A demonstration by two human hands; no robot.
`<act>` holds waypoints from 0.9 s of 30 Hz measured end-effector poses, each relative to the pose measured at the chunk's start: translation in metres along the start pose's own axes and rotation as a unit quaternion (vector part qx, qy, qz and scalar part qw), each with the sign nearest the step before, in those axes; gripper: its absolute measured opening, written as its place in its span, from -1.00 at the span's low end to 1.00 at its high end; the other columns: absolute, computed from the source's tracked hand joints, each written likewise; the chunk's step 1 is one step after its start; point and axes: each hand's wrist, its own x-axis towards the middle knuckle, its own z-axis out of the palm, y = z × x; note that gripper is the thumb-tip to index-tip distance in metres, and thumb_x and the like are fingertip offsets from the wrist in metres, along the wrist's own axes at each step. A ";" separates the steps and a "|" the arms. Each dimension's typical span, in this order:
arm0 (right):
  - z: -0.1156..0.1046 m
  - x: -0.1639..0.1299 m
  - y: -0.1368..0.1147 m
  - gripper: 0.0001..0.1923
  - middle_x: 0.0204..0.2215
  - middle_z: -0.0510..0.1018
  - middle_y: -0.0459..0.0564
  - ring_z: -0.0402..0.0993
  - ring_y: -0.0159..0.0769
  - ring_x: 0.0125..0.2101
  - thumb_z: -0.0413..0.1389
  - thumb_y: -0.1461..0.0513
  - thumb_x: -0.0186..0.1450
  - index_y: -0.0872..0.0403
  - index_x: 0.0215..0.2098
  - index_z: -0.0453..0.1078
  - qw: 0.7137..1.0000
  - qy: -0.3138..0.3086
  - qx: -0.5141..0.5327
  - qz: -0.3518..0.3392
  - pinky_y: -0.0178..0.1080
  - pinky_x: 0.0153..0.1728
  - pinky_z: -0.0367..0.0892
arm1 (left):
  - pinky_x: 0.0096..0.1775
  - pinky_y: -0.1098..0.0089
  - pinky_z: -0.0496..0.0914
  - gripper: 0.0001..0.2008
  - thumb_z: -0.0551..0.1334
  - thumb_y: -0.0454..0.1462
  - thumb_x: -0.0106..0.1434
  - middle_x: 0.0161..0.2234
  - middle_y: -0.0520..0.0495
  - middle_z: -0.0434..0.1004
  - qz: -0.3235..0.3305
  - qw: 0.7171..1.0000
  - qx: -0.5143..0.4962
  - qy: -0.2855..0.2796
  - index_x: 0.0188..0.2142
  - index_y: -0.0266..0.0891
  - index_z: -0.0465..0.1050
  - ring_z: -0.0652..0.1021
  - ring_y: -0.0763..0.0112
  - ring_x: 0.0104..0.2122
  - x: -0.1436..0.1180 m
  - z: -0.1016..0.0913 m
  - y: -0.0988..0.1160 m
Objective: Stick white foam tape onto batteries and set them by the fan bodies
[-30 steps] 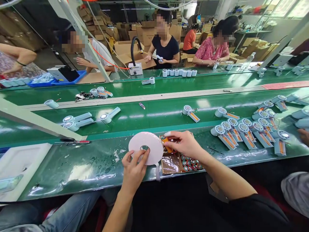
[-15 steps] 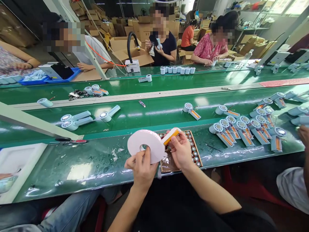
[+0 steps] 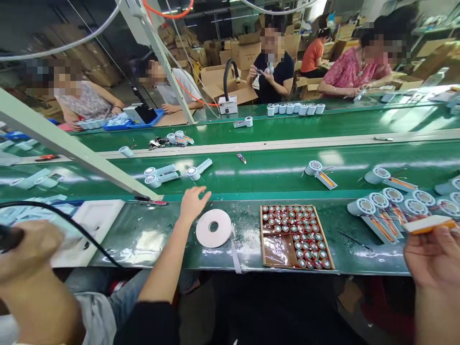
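Observation:
My right hand point(image 3: 434, 254), at the right edge, grips an orange-wrapped battery point(image 3: 431, 228) with a white strip of tape along its top. Its fingers are closed around the piece, beside the light-blue fan housings point(image 3: 383, 208). My left hand point(image 3: 194, 203) reaches over the bench edge toward the belt with its fingers apart and nothing in them. Just in front of it is a pair of light-blue fan housings with handles, the nearer being a fan housing point(image 3: 196, 171). The white tape roll point(image 3: 203, 229) lies flat below that hand, its loose end hanging toward the bench edge.
A shallow box point(image 3: 278, 249) of round cells with red wires sits on the bench. At left, a co-worker's blurred hand point(image 3: 32, 249) holds a black corded tool beside a white tray point(image 3: 102, 215). A slanted post point(image 3: 89, 155) crosses the left side. Co-workers sit across the belt.
My left hand has let go of the tape roll, now lying on the bench, and moved up and left. My right hand has carried the battery far right. The view has turned left.

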 end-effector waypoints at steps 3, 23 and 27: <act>0.004 -0.021 0.008 -0.82 0.15 0.54 -0.25 0.30 0.07 0.31 0.38 0.08 0.23 -0.34 -0.20 0.60 1.000 -0.013 -0.003 0.024 0.30 0.49 -0.08 | 0.29 -0.20 0.18 -0.46 0.12 0.01 0.43 0.38 -0.24 0.22 -0.055 0.997 0.062 0.004 0.30 -0.14 0.36 0.11 -0.25 0.36 0.082 -0.009 0.013; 0.181 -0.007 0.061 -0.56 -0.08 0.67 0.06 0.64 -0.15 -0.12 0.22 0.05 0.39 0.10 0.13 0.47 0.891 -0.369 -0.239 -0.115 -0.15 -0.02 0.55 | 0.05 0.31 0.42 -0.88 0.38 -0.23 0.26 0.04 -0.03 0.62 0.365 0.880 0.015 -0.302 -0.22 -0.20 0.60 0.57 0.29 0.01 0.111 0.055 0.258; 0.223 0.000 0.087 -0.80 -0.27 0.69 -0.04 0.63 -0.18 -0.25 0.27 0.22 0.34 0.06 -0.07 0.57 0.796 -0.474 -0.348 -0.147 -0.25 -0.15 0.48 | 0.05 0.20 0.46 -0.75 0.25 -0.14 0.42 -0.08 -0.10 0.63 0.340 0.899 -0.003 -0.278 -0.07 -0.27 0.56 0.59 0.29 -0.09 0.111 0.050 0.257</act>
